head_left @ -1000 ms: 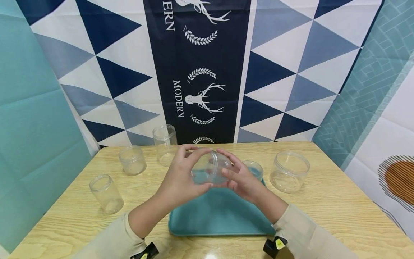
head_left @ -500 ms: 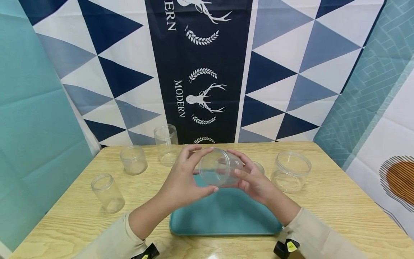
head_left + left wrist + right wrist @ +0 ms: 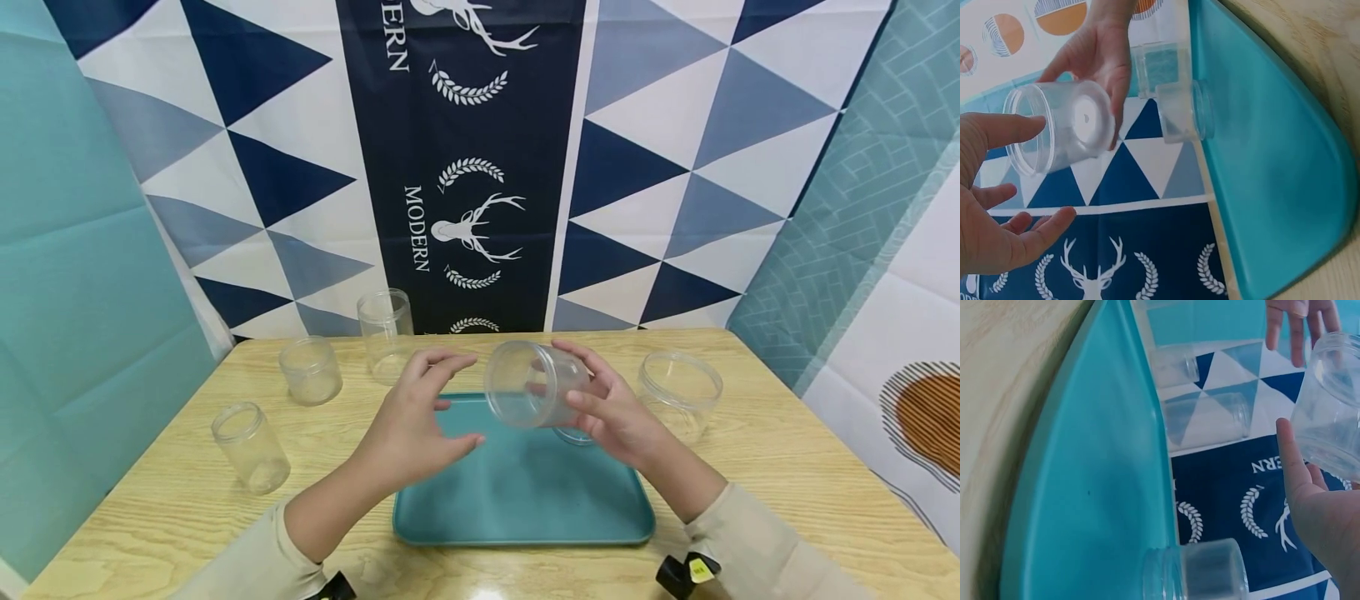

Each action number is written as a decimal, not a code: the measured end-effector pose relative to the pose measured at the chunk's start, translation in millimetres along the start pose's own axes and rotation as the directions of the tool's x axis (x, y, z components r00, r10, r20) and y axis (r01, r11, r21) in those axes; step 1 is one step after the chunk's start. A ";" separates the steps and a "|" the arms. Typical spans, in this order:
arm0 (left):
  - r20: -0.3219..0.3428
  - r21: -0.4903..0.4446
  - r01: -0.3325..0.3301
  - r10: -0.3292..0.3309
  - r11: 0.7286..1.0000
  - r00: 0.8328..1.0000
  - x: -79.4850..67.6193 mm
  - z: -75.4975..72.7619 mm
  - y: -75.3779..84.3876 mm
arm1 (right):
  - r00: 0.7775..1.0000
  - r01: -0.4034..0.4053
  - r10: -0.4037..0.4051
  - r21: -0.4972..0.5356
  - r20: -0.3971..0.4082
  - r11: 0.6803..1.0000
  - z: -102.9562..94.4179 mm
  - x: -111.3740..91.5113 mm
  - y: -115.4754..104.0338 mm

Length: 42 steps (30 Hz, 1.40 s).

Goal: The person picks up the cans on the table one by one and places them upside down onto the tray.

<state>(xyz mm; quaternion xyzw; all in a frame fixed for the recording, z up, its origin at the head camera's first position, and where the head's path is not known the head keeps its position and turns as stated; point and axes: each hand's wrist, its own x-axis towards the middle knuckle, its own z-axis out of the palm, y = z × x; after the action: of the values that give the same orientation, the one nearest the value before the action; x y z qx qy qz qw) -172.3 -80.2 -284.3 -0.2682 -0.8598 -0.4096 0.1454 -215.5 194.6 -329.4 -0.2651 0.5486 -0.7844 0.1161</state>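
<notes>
Your right hand [image 3: 617, 412] grips clear cylindrical plastic jar [image 3: 528, 385], tilted sideways; your left hand [image 3: 408, 421], fingers spread, just beside it.

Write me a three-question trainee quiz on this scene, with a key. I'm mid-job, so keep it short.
1. Count: in the head view, how many clear jars stand on the table to the left of the tray?

2. True or false: in the head view, a gap shows between the left grip and the held jar.

3. Multiple choice: which way does the held jar's mouth mainly face?
A. Straight up
B. Toward the left grip's side
C. Straight down at the tray

Key:
1. Three.
2. True; only the right grip holds it.
3. B.
</notes>
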 end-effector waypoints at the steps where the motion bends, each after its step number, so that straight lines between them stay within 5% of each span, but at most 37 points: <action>1: 0.000 0.012 0.011 -0.011 1.000 1.000 -0.9 -0.4 -1.7 | 1.000 0.004 -0.004 -0.004 0.003 1.000 -1.1 -0.1 -1.2; 10: -0.021 0.162 0.009 -0.005 0.987 1.000 -8.4 -3.7 -22.6 | 1.000 0.009 -0.008 -0.042 0.016 0.999 -5.8 -2.5 -10.5; 25: 0.061 0.168 0.121 -0.133 0.978 0.989 -33.1 -9.6 -57.5 | 0.999 -0.034 0.027 -0.269 -0.028 0.962 -5.6 2.6 -24.2; 36: 0.071 0.116 0.344 -0.353 0.932 0.933 -34.9 -10.1 -76.5 | 0.997 -0.055 0.017 -0.512 -0.079 0.857 -5.0 11.9 -29.4; 42: 0.152 0.049 0.466 -0.468 0.884 0.871 -33.3 -10.8 -85.1 | 0.996 -0.065 0.015 -0.568 -0.093 0.820 -7.1 17.4 -31.3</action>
<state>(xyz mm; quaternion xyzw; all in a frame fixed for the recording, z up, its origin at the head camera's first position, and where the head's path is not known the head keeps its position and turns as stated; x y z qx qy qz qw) -194.2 -144.4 -346.5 -0.0838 -0.9100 -0.4054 -0.0255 -230.5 203.7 -297.3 -0.2426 0.7679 -0.5923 0.0246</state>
